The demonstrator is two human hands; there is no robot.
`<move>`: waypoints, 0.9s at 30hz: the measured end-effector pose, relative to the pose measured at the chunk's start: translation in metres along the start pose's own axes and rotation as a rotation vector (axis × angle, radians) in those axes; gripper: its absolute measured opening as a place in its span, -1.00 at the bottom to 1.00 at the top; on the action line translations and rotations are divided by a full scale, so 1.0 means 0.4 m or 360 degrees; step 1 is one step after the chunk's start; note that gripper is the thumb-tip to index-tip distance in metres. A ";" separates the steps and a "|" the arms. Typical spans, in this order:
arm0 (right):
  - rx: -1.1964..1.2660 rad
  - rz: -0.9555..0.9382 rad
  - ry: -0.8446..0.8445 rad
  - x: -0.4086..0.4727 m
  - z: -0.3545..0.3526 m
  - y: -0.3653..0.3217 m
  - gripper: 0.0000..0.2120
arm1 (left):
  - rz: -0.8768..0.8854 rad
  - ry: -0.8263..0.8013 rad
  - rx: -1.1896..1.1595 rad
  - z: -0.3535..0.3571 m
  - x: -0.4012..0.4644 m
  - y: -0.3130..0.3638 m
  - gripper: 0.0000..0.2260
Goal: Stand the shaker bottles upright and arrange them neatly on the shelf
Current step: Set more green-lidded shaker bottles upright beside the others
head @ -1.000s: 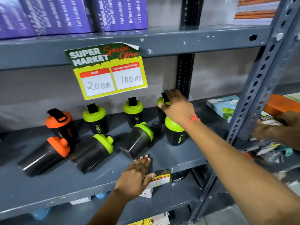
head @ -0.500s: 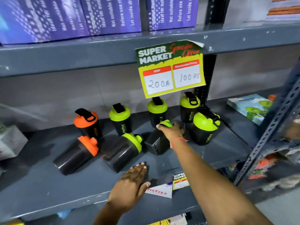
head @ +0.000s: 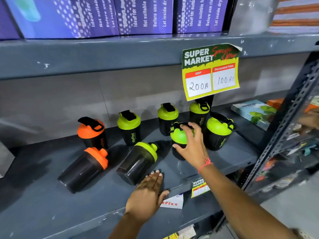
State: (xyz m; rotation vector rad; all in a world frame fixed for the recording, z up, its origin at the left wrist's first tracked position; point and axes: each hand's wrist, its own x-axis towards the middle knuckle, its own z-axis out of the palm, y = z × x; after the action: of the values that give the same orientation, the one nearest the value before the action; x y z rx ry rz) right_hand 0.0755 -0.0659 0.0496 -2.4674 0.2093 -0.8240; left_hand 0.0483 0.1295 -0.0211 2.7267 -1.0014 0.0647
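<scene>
Shaker bottles, eight in all, are sitting on the grey metal shelf (head: 224,163): six with green lids and two with orange lids. Purple boxes (head: 145,14) are lining the shelf above, and a yellow price sign (head: 211,73) is hanging from its edge. Six bottles are standing upright, long axis vertical: the orange one (head: 92,133) at back left, three green ones beside it along the back (head: 129,128) (head: 167,118) (head: 198,112), a green one (head: 219,133) at front right, and the green one (head: 178,138) under the right hand. Two are lying on their sides, long axis running from front left to back right, lids pointing toward the back: an orange-lidded one (head: 84,169) and a green-lidded one (head: 138,163). The right hand (head: 191,145) is curling its fingers over the lid and side of the upright bottle, gripping it. The left hand (head: 146,195) is lying flat and open on the shelf, holding nothing, just in front of the fallen green bottle.
</scene>
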 end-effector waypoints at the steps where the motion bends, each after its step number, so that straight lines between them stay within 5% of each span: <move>1: 0.0014 0.0038 -0.0040 -0.005 0.000 0.004 -0.35 | -0.0010 0.0001 0.0008 0.004 0.001 -0.002 -0.36; 9: -0.0055 0.0053 -0.0161 -0.006 -0.044 -0.007 -0.40 | -0.0045 -0.0087 0.0007 0.002 -0.002 -0.004 -0.34; 12: 0.0220 0.0114 0.0025 0.033 -0.087 -0.026 -0.54 | -0.0082 -0.0089 -0.0029 -0.004 -0.002 0.000 -0.30; 14: 0.0445 0.0242 -0.0202 0.087 -0.130 -0.033 -0.55 | -0.0019 -0.0040 -0.0028 -0.013 0.009 0.016 -0.28; 16: 0.0211 0.0200 -0.0783 0.139 -0.170 -0.041 -0.53 | 0.0024 -0.0013 0.0046 -0.020 0.024 0.030 -0.37; 18: -0.0133 0.0106 -0.1069 0.169 -0.183 -0.056 -0.58 | 0.0005 -0.0068 0.0035 -0.012 0.042 0.029 -0.40; 22: -0.0417 0.0044 -0.0959 0.190 -0.173 -0.090 -0.63 | -0.0008 0.0002 -0.0034 0.006 0.059 0.020 0.03; 27: -0.0850 -0.0185 -0.0934 0.192 -0.166 -0.107 -0.59 | -0.0028 0.0062 -0.0131 0.013 0.058 0.021 0.02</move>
State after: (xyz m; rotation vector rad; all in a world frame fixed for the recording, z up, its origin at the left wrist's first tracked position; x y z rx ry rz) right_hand 0.0968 -0.0813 0.1566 -3.1208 0.0739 -0.0461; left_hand 0.0603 0.1074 -0.0217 2.6490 -0.9481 0.0714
